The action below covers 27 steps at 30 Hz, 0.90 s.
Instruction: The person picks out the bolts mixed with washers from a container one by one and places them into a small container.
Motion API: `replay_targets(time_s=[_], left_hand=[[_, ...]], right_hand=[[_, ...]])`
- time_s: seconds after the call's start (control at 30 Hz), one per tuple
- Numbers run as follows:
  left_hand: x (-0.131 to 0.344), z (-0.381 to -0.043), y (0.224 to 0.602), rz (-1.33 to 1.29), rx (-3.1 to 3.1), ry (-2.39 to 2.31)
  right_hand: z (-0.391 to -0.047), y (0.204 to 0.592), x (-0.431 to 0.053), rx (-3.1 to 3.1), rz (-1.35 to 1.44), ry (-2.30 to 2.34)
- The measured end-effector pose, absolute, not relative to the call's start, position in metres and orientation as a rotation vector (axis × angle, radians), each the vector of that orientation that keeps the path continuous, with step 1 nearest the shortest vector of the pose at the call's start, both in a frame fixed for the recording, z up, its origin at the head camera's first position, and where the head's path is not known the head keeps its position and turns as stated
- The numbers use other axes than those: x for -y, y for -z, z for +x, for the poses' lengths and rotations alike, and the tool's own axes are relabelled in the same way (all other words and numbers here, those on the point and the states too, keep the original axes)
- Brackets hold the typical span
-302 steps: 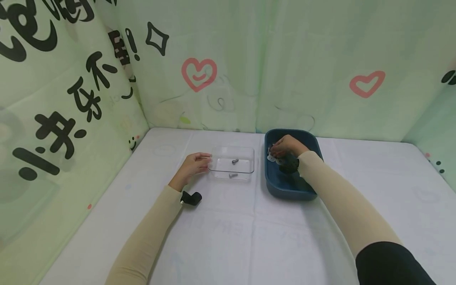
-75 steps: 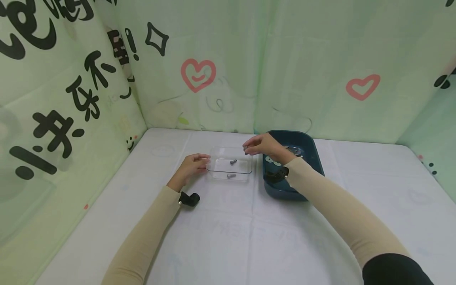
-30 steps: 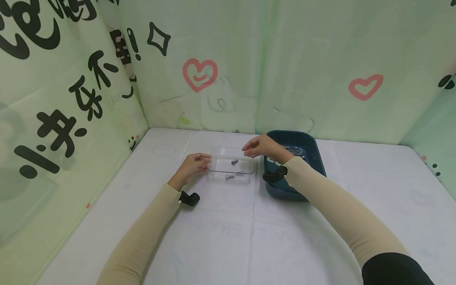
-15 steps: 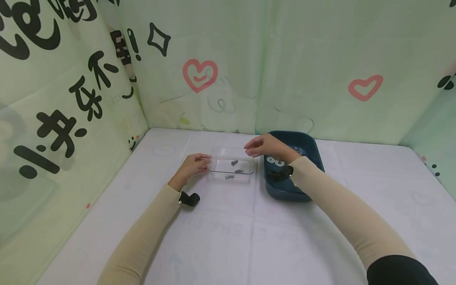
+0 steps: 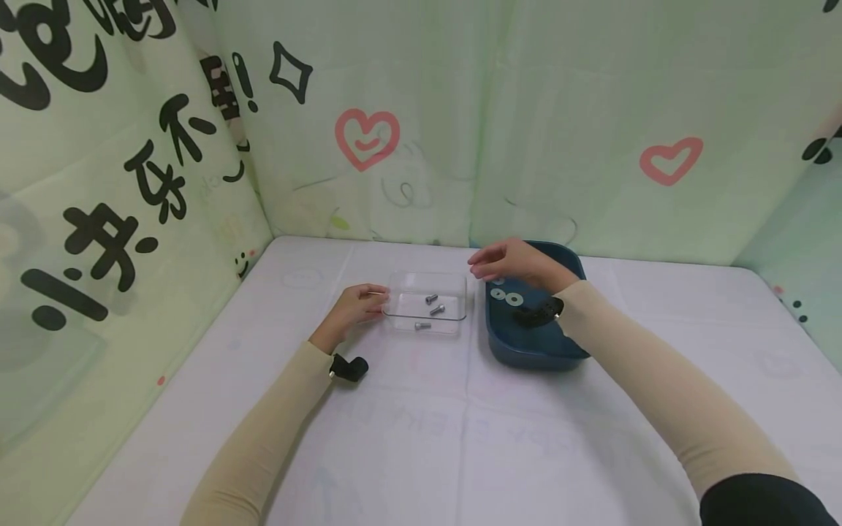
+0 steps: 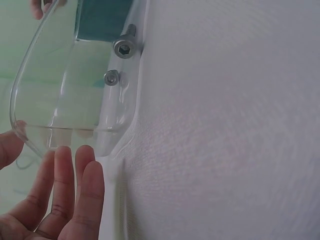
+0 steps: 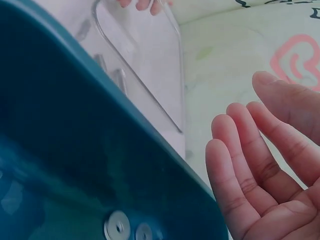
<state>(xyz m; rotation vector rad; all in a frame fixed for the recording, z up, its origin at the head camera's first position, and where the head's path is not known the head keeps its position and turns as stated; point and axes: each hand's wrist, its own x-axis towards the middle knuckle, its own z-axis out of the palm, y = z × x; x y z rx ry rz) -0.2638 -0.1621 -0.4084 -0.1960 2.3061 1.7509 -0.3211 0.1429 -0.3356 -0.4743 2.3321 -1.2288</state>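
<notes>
A clear plastic box [image 5: 425, 281] stands on the table with several silver hex-socket bolts [image 5: 437, 310] inside. My left hand [image 5: 359, 305] is at the box's left end; in the left wrist view, nearly straight fingers [image 6: 62, 180] touch the outer wall and the thumb tip is at the rim. To the right stands a dark blue bin [image 5: 526, 361] with several metal washers [image 5: 514, 299] in it. Above the bin's back left part is my right hand [image 5: 516, 261]. Its fingers [image 7: 240, 155] are loosely bent and hold nothing in the right wrist view.
A white cloth [image 5: 395, 438] covers the table. Pale green curtains [image 5: 559, 109] with printed hearts and black characters enclose its back and sides. The hand hides part of the bin's contents.
A third bolt has come to rest in the clear box, let go by my right hand. That hand has since moved right, back over the bin. My left hand stays put.
</notes>
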Motion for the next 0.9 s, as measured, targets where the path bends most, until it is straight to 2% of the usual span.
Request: replay_targets(time_s=[0.6, 0.9], left_hand=[[0.163, -0.263, 0.41, -0.181, -2.32, -1.747], [0.162, -0.262, 0.409, -0.196, -2.318, -1.749]], right_hand=[[-0.321, 0.312, -0.189, -2.425, -0.444, 1.238], [-0.322, 0.314, -0.207, -2.491, -0.429, 1.199]])
